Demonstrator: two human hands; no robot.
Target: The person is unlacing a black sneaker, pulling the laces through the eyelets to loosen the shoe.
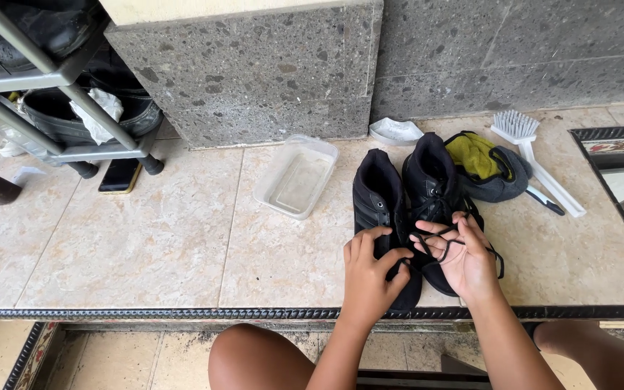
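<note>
Two black shoes stand side by side on the tiled ledge, toes toward me. My left hand rests on the front of the left shoe, fingers curled over its lacing. My right hand sits over the front of the right shoe, with black laces looped through its fingers. Both toe ends are hidden under my hands.
A clear plastic tub lies left of the shoes. Behind them are a white lid, a grey pouch with yellow cloth and a white brush. A metal shoe rack and a phone are at far left. My knees show below the ledge.
</note>
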